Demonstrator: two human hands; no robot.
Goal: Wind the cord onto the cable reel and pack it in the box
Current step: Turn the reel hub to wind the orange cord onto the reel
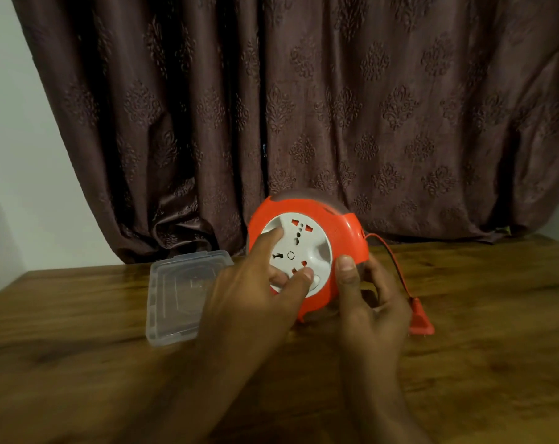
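Observation:
An orange cable reel with a white socket disc stands tilted on edge on the wooden table. My right hand grips its lower right rim, thumb on the front. My left hand rests its fingertips on the white disc. A short length of orange cord leaves the reel's right side and ends in an orange plug lying on the table. The clear plastic box lies just left of the reel, partly behind my left hand.
A dark brown patterned curtain hangs right behind the table's far edge. A pale wall stands at the left.

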